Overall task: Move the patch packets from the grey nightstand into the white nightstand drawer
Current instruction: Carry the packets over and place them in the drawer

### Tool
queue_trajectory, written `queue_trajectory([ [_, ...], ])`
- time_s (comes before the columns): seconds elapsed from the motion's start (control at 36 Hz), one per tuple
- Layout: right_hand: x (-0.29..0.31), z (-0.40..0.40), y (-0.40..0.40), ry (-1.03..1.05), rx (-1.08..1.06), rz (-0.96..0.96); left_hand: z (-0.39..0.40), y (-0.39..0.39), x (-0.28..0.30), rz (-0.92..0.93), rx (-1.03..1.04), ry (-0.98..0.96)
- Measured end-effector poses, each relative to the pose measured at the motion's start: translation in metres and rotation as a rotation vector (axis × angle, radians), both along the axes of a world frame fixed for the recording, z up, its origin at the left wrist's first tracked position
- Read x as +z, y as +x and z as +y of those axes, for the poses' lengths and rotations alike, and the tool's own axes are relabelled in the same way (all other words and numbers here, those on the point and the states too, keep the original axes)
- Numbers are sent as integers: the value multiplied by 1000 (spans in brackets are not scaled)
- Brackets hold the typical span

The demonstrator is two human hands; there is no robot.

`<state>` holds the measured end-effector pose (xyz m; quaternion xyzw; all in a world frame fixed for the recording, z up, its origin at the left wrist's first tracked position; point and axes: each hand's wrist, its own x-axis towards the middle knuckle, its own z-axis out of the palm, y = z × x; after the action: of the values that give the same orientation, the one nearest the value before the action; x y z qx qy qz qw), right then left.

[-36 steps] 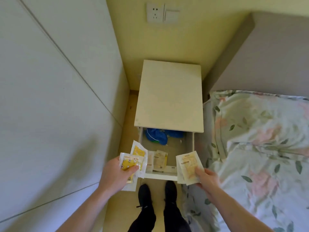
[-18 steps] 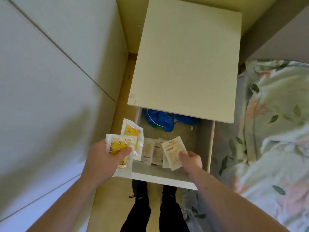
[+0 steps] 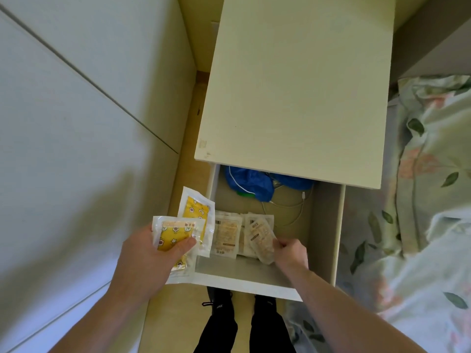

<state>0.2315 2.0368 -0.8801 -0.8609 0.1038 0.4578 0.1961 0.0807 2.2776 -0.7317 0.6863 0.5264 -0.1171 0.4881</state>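
Your left hand [image 3: 150, 253], at seven o'clock of the open drawer [image 3: 325, 240], still clamps the yellow packets [image 3: 178, 235] with thumb on top, outside its left wall. Your right hand [image 3: 290, 250] has come down from the front edge into the drawer, pinching the beige packet [image 3: 260, 235] onto the packets already lying there [image 3: 226, 233]. Judging by that, release is next, then the yellow ones.

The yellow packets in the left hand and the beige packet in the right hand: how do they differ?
The yellow packets carry a bright cartoon star print; the beige packet is pale with small dark lettering. The left hand holds the yellow ones outside the white drawer, beside its left wall; the right hand holds the beige one down inside, against other beige packets. The yellow ones are several, fanned; the beige is single. Both are flat with clear sealed edges.
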Motion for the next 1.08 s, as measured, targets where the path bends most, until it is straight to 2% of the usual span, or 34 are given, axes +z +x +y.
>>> queue_trajectory([
  [0.14, 6, -8, 2, -21, 36, -26, -1, 10, 3, 6, -20, 6],
  [0.28, 5, -11, 8, 42, -169, -19, 1, 18, 3, -2, -29, -7],
  [0.33, 4, -9, 7, 58, -175, 4, 1, 20, 3, -8, -28, -11],
  [0.56, -7, 8, -6, -10, 53, 90, -9, 17, 1, -14, -42, -31],
  [0.69, -8, 8, -16, -184, 317, -21, -15, 14, 2, -8, -61, -41],
  [1.08, -24, -1, 9, -53, 298, -94, -21, 7, -5, -6, -36, -53],
])
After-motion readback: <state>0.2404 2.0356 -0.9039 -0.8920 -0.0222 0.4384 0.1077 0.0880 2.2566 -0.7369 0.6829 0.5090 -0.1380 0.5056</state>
